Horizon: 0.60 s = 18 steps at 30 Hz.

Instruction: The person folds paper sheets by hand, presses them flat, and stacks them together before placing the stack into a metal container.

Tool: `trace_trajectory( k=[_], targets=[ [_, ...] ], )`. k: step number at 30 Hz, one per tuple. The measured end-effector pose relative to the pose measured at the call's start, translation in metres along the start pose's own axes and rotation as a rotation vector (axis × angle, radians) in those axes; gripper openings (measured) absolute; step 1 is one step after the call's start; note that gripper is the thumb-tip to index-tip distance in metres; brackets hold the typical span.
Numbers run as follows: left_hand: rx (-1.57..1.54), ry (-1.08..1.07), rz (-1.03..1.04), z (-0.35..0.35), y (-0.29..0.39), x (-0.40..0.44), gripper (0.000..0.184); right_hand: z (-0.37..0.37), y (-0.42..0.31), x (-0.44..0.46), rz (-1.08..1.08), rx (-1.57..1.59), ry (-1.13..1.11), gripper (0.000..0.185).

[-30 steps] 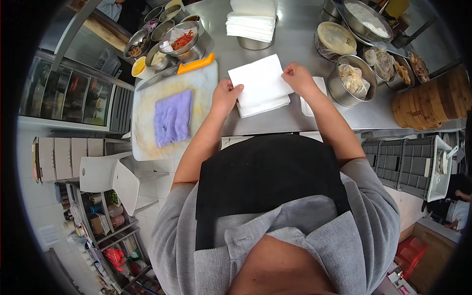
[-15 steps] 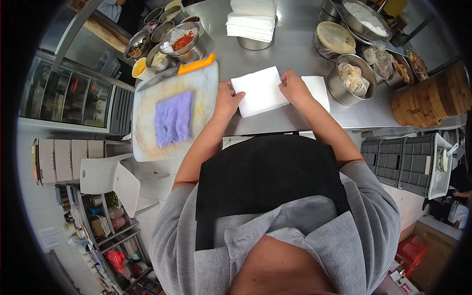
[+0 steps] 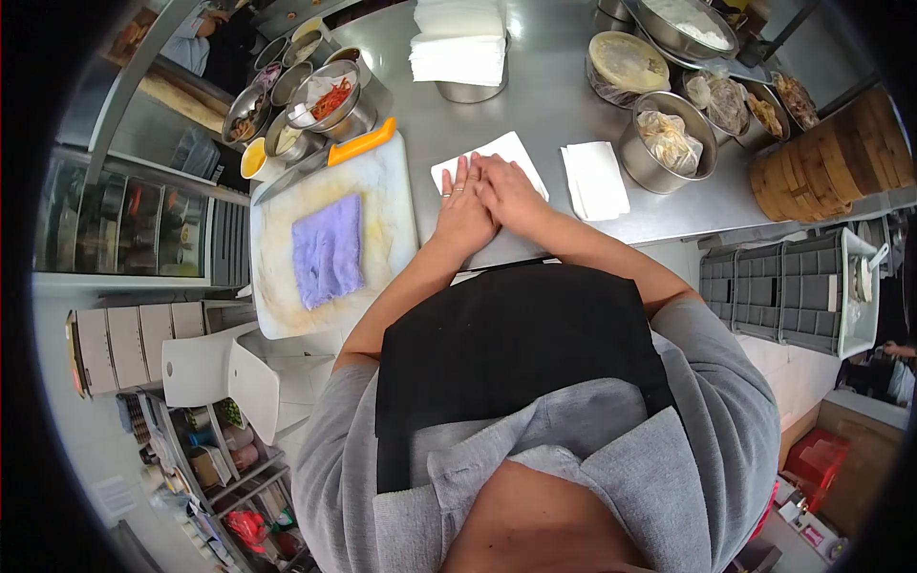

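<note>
A white paper napkin (image 3: 521,158) lies on the steel counter in front of me. My left hand (image 3: 465,212) rests flat on it, fingers stretched out and a ring on one of them. My right hand (image 3: 513,196) lies beside and partly over the left, its fingers also laid flat on the napkin. The hands hide the napkin's near part. To their right is a small folded stack of white napkins (image 3: 594,181). Farther back, a taller pile of white napkins (image 3: 458,57) sits on a round metal container (image 3: 473,93).
To the left, a cutting board (image 3: 387,205) carries a purple cloth (image 3: 328,250) and an orange-handled knife (image 3: 363,143). Bowls of ingredients (image 3: 330,100) stand behind it. At right are a metal pot with a plastic bag (image 3: 669,143) and bamboo steamers (image 3: 826,167).
Both hands have let go of the napkin's side edges and come together flat on top of it. The napkin now lies lower on the counter. The view has shifted slightly.
</note>
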<state>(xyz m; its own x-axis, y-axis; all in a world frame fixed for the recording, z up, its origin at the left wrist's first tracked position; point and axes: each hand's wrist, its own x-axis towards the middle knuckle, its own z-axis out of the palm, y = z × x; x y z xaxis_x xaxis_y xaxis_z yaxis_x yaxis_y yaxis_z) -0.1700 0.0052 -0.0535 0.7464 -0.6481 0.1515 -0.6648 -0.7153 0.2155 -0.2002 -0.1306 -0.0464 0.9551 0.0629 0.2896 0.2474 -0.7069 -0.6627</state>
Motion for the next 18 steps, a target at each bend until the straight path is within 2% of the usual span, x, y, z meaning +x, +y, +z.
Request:
trace_trajectory(
  k=[1, 3, 6, 7, 9, 13, 18],
  targets=[
    [-0.014, -0.027, -0.027, 0.0, 0.003, -0.001, 0.071, 0.006, 0.001, -0.004, -0.034, -0.145, -0.005, 0.05],
    [0.034, -0.129, -0.083, -0.007, 0.008, 0.0, 0.077, 0.01, 0.003, -0.002, 0.059, -0.195, -0.118, 0.057],
    [-0.02, -0.031, -0.083, -0.002, 0.006, 0.002, 0.077, 0.007, 0.003, 0.014, 0.156, -0.308, -0.211, 0.063],
    [-0.003, -0.07, -0.099, -0.006, 0.008, 0.002, 0.079, 0.006, 0.004, 0.019, 0.188, -0.352, -0.231, 0.063],
    [0.027, -0.149, -0.13, -0.016, 0.012, 0.0, 0.082, -0.001, 0.01, 0.034, 0.229, -0.318, -0.242, 0.065],
    [0.075, -0.115, -0.169, -0.013, 0.014, 0.0, 0.08, -0.005, 0.018, 0.039, 0.219, -0.296, -0.233, 0.07],
    [0.059, -0.127, -0.204, -0.015, 0.019, 0.001, 0.076, -0.013, 0.022, -0.001, 0.163, -0.367, -0.17, 0.072]
  ],
)
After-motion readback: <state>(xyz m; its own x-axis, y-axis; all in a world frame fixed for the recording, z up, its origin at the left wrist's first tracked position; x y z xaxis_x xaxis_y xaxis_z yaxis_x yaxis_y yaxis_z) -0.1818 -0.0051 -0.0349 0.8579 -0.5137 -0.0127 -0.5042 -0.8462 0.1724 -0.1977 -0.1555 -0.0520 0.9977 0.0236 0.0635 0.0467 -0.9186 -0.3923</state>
